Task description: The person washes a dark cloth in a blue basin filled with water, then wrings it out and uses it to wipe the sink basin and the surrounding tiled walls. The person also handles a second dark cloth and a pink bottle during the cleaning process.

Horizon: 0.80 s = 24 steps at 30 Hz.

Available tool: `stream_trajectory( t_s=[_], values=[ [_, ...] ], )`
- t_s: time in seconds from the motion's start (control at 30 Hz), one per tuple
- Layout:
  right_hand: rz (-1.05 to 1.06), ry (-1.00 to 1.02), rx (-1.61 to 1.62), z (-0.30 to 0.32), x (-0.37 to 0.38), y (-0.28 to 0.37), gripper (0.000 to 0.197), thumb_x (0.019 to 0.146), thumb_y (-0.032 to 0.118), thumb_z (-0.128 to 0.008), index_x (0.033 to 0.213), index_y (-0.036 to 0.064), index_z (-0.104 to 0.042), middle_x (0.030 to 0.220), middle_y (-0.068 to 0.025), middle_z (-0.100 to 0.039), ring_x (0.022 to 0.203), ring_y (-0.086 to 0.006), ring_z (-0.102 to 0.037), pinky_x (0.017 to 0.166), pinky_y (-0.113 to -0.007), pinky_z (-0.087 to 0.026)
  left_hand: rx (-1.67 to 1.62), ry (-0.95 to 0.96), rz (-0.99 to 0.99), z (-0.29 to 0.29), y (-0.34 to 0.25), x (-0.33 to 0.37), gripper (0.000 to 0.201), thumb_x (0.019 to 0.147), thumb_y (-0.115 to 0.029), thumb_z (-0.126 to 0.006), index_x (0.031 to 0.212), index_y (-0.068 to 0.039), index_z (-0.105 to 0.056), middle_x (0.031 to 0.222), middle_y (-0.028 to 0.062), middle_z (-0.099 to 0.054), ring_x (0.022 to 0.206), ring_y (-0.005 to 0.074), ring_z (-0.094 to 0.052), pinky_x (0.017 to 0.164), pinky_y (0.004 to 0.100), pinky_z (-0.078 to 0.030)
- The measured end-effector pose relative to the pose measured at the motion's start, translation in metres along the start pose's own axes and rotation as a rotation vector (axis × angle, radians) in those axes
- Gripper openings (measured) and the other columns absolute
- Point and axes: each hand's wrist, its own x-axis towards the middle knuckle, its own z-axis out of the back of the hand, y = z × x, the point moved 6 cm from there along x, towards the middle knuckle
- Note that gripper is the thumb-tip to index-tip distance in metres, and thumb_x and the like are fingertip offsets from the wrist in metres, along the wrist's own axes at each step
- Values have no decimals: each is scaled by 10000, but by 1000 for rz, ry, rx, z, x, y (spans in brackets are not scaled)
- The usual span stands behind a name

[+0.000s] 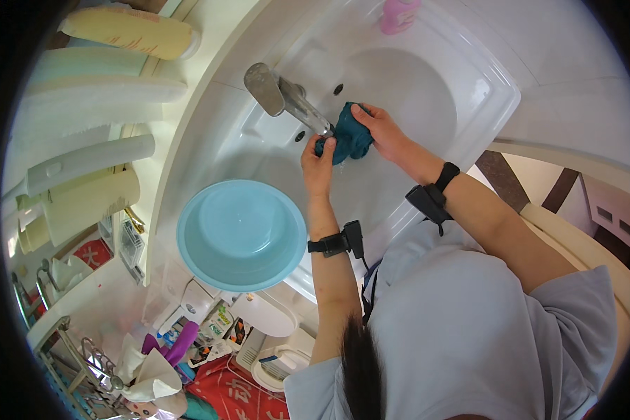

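A dark teal cloth point(352, 136), bunched and wet-looking, is stretched between my two hands under the tap. My left hand point(318, 161) grips its left end, thumb on top, close to the spout. At the upper right end, my right hand point(381, 129) pinches the cloth with the thumb over it. The chrome tap point(290, 98) points its spout right at the cloth's left part. Below lies the white washbasin point(427, 91). Whether water is running is hard to make out.
Left of my left forearm, a light blue plastic basin point(241, 234) rests at the washbasin's edge. A pink bottle point(399, 15) stands at the far rim. Shelves at left hold a yellow bottle point(129, 31). A crowded surface with a red cloth point(238, 388) lies at lower left.
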Motion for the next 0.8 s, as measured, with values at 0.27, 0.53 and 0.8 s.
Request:
stream_trajectory(
  t_s=[0.27, 0.53, 0.8],
  values=[
    [29, -38, 81, 22, 4, 26, 394, 896, 355, -608, 1095, 16, -573, 937, -34, -617, 841, -129, -589, 769, -283, -484, 75, 15, 77, 26, 12, 4, 233, 859, -254, -675, 908, -36, -612, 798, 8, -591, 734, 73, -505, 663, 221, -421],
    [13, -91, 93, 33, 1, 34, 370, 901, 369, -595, 1121, 73, -576, 1000, -9, -622, 924, -128, -589, 825, -271, -465, -376, -75, 190, 15, 9, 5, 216, 920, -271, -591, 988, -69, -559, 838, -21, -558, 715, 66, -489, 624, 218, -426],
    [14, -82, 95, 37, 4, 31, 373, 911, 370, -578, 1131, 69, -573, 1011, -14, -622, 939, -137, -589, 837, -276, -465, -606, 71, 266, 6, 13, 0, 250, 946, -175, -536, 1178, -82, -528, 924, -7, -587, 749, 78, -530, 647, 221, -451]
  ],
)
